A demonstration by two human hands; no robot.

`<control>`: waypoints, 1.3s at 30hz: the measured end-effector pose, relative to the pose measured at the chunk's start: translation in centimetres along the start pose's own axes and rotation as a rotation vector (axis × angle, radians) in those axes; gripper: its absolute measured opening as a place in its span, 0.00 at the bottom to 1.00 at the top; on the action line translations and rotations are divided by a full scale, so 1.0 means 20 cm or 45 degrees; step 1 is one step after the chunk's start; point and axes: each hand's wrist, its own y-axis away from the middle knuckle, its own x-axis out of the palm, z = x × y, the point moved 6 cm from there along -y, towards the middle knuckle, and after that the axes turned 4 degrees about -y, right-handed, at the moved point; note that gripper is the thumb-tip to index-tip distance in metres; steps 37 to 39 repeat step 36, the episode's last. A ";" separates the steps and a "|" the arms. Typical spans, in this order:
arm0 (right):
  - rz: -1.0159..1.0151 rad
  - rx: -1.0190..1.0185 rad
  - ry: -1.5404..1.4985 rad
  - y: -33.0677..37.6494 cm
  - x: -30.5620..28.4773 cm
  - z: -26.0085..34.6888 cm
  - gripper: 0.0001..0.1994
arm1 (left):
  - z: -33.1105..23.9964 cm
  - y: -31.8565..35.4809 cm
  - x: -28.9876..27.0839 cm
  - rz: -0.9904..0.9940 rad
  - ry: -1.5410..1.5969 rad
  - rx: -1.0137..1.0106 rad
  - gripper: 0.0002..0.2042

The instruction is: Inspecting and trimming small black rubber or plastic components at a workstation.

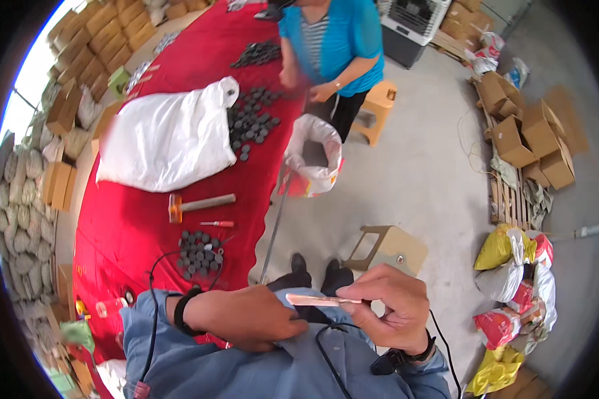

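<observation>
My right hand (389, 302) pinches a thin, flat pinkish strip (323, 301) between thumb and fingers, in front of my body. The strip's free end points left, above my other hand; what kind of thing it is I cannot make out. Against the front of my blue-grey shirt (259, 372) lies my left hand (246, 318), its fingers curled. The shirt bunches beside those fingertips, which are partly hidden, so whatever they hold does not show. A black band circles the left wrist, and a dark cable hangs across the shirt.
A red-covered table (123, 229) carries a white sack (173, 133), a mallet (203, 205), a screwdriver (217, 223) and piles of dark round pieces (199, 256). A co-worker (333, 46) stands beyond an open bag (313, 174). A beige stool (389, 251) and filled bags (516, 286) are on the right.
</observation>
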 end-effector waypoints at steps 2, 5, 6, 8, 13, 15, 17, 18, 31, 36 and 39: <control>-0.007 -0.033 -0.042 0.06 -0.05 0.00 0.11 | -0.02 -0.06 0.02 0.121 -0.068 -0.258 0.20; 0.028 -0.046 -0.099 0.12 -0.09 0.01 0.12 | -0.10 -0.15 0.11 0.129 -0.063 -0.254 0.19; 0.076 -0.019 -0.142 0.14 -0.09 0.01 0.12 | -0.13 -0.17 0.12 0.157 -0.044 -0.278 0.19; 0.046 -0.063 -0.105 0.22 -0.14 -0.01 0.11 | -0.17 -0.27 0.12 0.101 -0.065 -0.260 0.16; -0.003 -0.063 -0.060 0.45 -0.35 0.05 0.11 | -0.27 -0.49 0.25 -0.104 -0.215 -0.173 0.12; -0.019 -0.034 -0.072 0.56 -0.42 0.06 0.10 | -0.35 -0.57 0.21 -0.149 -0.260 -0.085 0.14; -0.045 -0.006 -0.078 0.65 -0.50 0.06 0.09 | -0.45 -0.64 0.23 0.076 -0.064 0.061 0.12; -0.051 0.033 -0.069 0.70 -0.56 0.05 0.09 | -0.50 -0.68 0.25 0.287 0.142 0.204 0.10; -0.138 0.016 -0.197 1.01 -0.74 0.18 0.06 | -0.67 -0.72 0.22 0.531 0.116 0.240 0.21; 0.035 -0.317 0.095 1.01 -0.61 0.34 0.10 | -0.44 -0.72 0.18 0.737 0.335 -0.073 0.16; 0.035 -0.317 0.095 1.01 -0.61 0.34 0.10 | -0.44 -0.72 0.18 0.737 0.335 -0.073 0.16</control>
